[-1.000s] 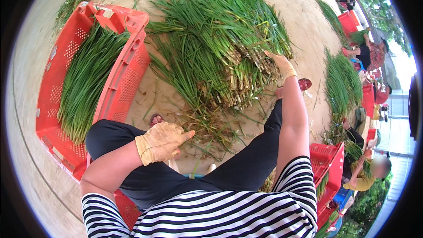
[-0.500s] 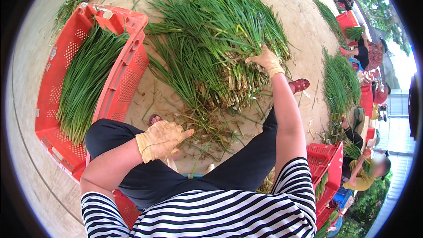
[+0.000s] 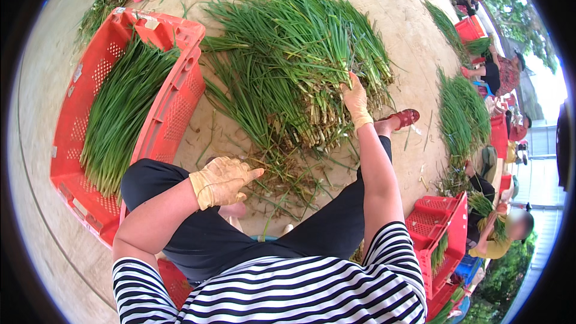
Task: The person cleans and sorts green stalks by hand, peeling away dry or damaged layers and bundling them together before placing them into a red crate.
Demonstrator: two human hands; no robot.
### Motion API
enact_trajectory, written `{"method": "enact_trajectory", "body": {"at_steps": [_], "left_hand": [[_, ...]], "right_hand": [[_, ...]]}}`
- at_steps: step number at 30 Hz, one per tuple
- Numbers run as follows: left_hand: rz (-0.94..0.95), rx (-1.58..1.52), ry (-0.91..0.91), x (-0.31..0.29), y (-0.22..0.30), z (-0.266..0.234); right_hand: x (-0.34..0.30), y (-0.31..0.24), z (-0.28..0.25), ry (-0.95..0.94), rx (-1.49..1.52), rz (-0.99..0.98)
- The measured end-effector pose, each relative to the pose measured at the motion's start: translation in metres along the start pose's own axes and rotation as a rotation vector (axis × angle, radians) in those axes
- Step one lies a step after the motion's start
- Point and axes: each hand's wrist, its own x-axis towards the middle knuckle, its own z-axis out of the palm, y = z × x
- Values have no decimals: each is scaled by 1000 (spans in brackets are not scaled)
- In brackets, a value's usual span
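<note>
My right hand (image 3: 355, 101), in a yellowish glove, reaches forward into the big pile of green onions (image 3: 294, 66) on the ground in front of me. The fingers are bent around some stalks at the right side of the pile, near the pale cut ends, so this hand is grasping a part of the onions. I cannot see how many stalks are inside the grip.

My left hand (image 3: 221, 180), also in a glove, rests above my left knee. It is loose, fingers half stretched, and it holds nothing.

The pile lies on the bare sandy floor (image 3: 414, 54), with the leaves pointing away from me and the root ends toward me. Some loose scraps and dry bits lie between the pile and my legs.

At my left stands a red crate (image 3: 174, 108), tilted, and inside it lies a neat layer of green onions (image 3: 123, 108). My foot in a red sandal (image 3: 406, 117) is just beside the right hand. More red crates (image 3: 441, 228) and other people are at my right.
</note>
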Motion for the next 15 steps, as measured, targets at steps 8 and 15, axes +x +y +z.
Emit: {"method": "enact_trajectory", "body": {"at_steps": [8,15], "left_hand": [[18,-14,-31,7,-3,8],[-110,-197,7,29,-16,-6]], "right_hand": [[32,-45,-17,-250,-204,455],[46,-54,-44,-80,-317,201]]}}
